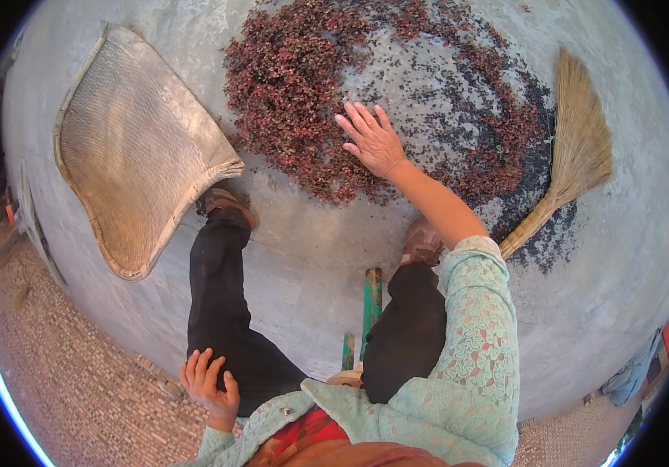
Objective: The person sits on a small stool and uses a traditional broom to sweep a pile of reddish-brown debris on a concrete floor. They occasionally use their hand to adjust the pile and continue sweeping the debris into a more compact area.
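Reddish heap [291,82] lies left of and ahead of right hand [375,148], the nearer one, fingers extended, empty; left hand [214,389], loosely open, empty, well apart.

- Pile [291,101]: dry plant matter, rough and crumbly, matt.
- Grains [538,187]: hard-looking, dull.
- Floor [319,249]: smooth concrete, matt, with some blotchy patches.
- Scoop [136,132]: woven plant fibre, ribbed and worn, with a smoother bound rim.
- Broom [579,132]: dry, coarse straw, bristly at the head.
- Sleeve [478,327]: openwork lace cloth, raised floral texture.
- Trousers [219,272]: plain cloth, soft and matt.
- Shoes [424,240]: smooth, leather-like, faint sheen.
- Bars [372,303]: chipped paint, perhaps over metal; largely hidden.
- Paving [77,350]: rough, brick-like, matt.
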Demonstrator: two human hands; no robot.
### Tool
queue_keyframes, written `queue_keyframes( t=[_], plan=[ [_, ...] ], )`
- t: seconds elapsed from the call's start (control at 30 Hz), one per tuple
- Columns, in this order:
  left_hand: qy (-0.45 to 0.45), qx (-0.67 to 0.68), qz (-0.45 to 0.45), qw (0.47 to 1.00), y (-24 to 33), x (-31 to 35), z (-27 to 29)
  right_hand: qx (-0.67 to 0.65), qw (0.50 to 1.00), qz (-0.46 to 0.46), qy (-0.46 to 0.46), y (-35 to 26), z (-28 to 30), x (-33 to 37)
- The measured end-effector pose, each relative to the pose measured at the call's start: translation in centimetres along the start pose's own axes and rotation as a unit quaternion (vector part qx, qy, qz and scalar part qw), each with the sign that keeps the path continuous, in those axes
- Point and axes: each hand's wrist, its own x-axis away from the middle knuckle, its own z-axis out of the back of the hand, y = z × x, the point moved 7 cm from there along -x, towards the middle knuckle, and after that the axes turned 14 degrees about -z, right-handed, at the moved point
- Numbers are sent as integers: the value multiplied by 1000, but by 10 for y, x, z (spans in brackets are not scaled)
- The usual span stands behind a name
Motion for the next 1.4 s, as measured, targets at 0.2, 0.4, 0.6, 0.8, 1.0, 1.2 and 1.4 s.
queue_keyframes(
  t=[0.2,0.4,0.6,0.8,1.0,1.2,1.4],
  plan=[
    [0,-3,10,1000,0,5,1,46,972,-220,71,118,21,-3],
    [10,8,-7,1000,5,-6,8,86,926,-366,47,206,37,89],
    [49,19,3,999,11,0,14,71,865,-480,127,205,114,211],
    [88,17,-11,996,13,3,14,-27,707,-707,-4,223,65,341],
    [118,24,-14,993,17,9,18,-161,702,-681,135,224,70,342],
    [175,25,-31,984,20,7,20,-530,556,-629,123,221,113,346],
    [227,22,-21,973,11,22,22,-502,619,-588,136,220,168,342]
  ],
)
